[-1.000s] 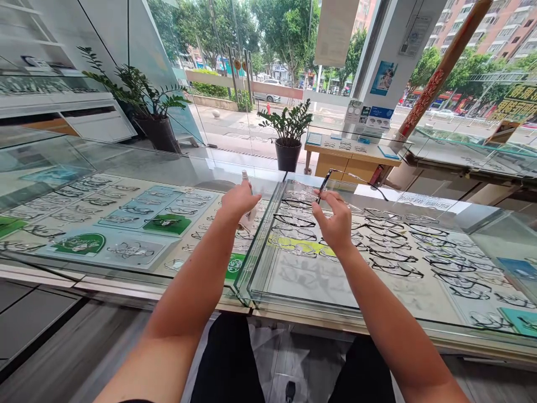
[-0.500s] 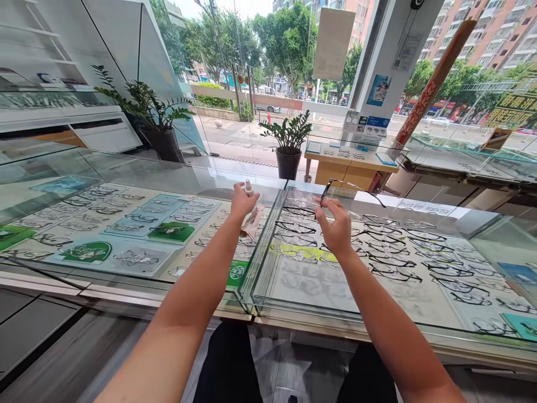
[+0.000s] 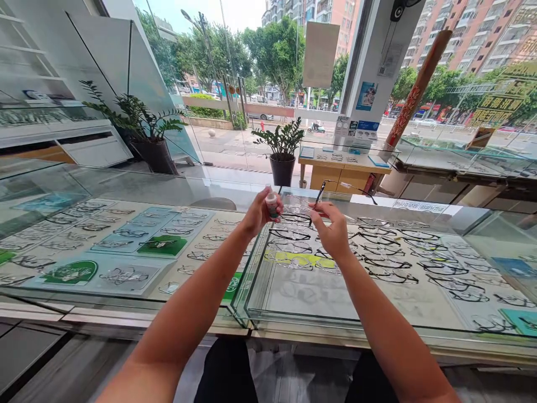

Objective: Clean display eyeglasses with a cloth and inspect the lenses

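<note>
My left hand [image 3: 257,214] is wrapped round a small spray bottle [image 3: 272,205] with a whitish top, tipped toward my right hand. Between the thumb and fingers of my right hand [image 3: 331,226] is a pair of glasses [image 3: 320,195]; one dark temple stands up by the fingertips and the other reaches out to the right. Both hands are above the glass display counter, a short gap apart. Part of the frame is hidden behind my right fingers. Rows of glasses [image 3: 386,261] lie under the glass below.
The glass counter [image 3: 201,180] runs across in front of me, with a seam near the middle. A potted plant [image 3: 282,162] stands beyond it, another potted plant [image 3: 153,148] at the left. Farther back are a wooden display table [image 3: 323,177] and a leaning red-patterned pole [image 3: 413,98].
My left hand has moved right with the spray bottle, closer to the glasses, and has turned the bottle. My right hand keeps its hold almost in place. The view has shifted slightly.
</note>
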A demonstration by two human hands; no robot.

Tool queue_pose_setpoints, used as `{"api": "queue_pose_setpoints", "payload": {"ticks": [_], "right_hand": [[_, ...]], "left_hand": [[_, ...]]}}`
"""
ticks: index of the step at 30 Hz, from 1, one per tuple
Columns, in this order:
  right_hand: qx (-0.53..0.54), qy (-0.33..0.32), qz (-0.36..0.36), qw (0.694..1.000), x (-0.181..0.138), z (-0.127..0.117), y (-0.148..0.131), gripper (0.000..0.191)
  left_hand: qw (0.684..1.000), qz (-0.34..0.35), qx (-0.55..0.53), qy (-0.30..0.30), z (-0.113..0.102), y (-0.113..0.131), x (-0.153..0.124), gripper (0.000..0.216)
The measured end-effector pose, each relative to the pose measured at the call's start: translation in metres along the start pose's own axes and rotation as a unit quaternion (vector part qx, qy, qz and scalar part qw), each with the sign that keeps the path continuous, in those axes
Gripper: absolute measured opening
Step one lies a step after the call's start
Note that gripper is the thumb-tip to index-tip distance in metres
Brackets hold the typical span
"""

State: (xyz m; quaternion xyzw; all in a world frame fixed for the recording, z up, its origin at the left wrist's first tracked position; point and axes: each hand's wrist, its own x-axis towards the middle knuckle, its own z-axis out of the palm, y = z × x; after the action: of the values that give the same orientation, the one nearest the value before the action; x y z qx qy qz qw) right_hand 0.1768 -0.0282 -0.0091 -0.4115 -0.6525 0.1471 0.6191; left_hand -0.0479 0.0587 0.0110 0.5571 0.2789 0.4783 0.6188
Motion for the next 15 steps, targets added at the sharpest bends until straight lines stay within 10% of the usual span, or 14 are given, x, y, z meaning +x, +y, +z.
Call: {"api": "queue_pose_setpoints", "payload": {"ticks": [4,15], "right_hand": [[0.093,-0.050,0.055,0.993,-0.002,0.002,0.000,0.024],[0.182,-0.129,0.116,0.968,-0.003,0.004,-0.008,0.039]], "left_hand": [[0.985,-0.065,-0.103,-0.125,0.020,0.009,-0.016,0.079],[0.964,-0.103,-0.114,-0.219,0.018,0.009,-0.018,0.087]]}}
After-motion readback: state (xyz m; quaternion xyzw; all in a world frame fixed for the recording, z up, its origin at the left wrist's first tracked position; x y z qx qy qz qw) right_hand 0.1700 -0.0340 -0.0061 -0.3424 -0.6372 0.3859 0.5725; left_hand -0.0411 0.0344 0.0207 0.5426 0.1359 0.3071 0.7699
